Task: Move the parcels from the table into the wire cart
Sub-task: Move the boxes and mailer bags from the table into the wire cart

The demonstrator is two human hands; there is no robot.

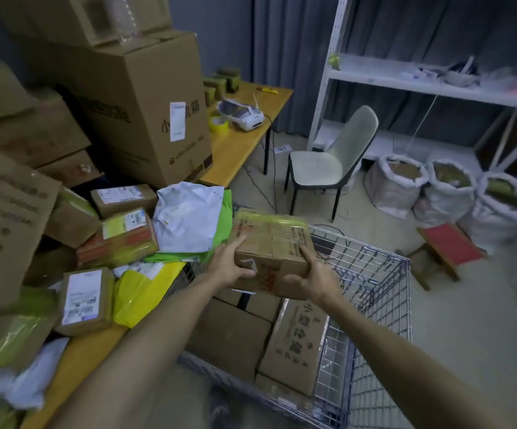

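Note:
A brown cardboard parcel (271, 243) with yellow tape across its top hangs in the air over the wire cart (378, 274). My left hand (231, 264) grips its left side and my right hand (311, 274) grips its right front corner. Below it, inside the cart, lie brown boxes (294, 342). On the yellow table (238, 150) to the left sit many more parcels: small labelled boxes (85, 300), a white mailer bag (187, 216), green and yellow bags (136, 292).
Big cartons (145, 109) are stacked at the table's back, with a label printer (241, 114) and tape roll (219, 123) beyond. A white chair (328, 168), a red stool (449, 246), white sacks (446, 187) and a metal shelf (430, 85) stand to the right.

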